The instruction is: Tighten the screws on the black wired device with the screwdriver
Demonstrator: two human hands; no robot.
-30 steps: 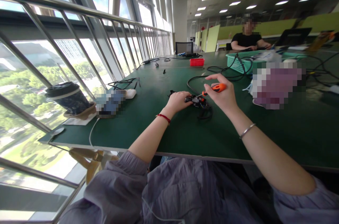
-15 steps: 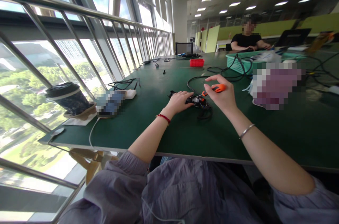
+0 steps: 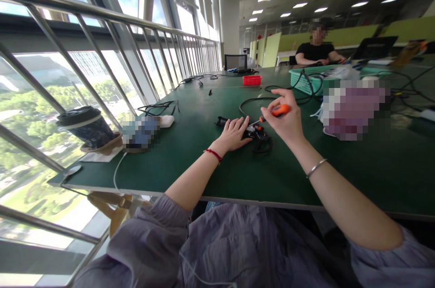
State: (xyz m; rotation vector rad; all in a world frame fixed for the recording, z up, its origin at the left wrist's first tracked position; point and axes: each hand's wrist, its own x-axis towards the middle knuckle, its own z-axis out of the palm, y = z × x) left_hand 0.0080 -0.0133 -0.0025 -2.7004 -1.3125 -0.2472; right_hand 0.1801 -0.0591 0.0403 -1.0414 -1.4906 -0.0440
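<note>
green table [image 3: 190, 156]; right hand [image 3: 284, 118] grips orange screwdriver [image 3: 280, 110].

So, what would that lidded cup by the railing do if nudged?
The cup might tip fairly easily, being tall and wider above. The brown holder around its base may steady it, and the lid should slow any spill.

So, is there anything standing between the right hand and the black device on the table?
Nothing visible blocks the way: only the orange screwdriver, held in the right hand, spans the gap to the black device. The left hand lies at its left side.
</note>
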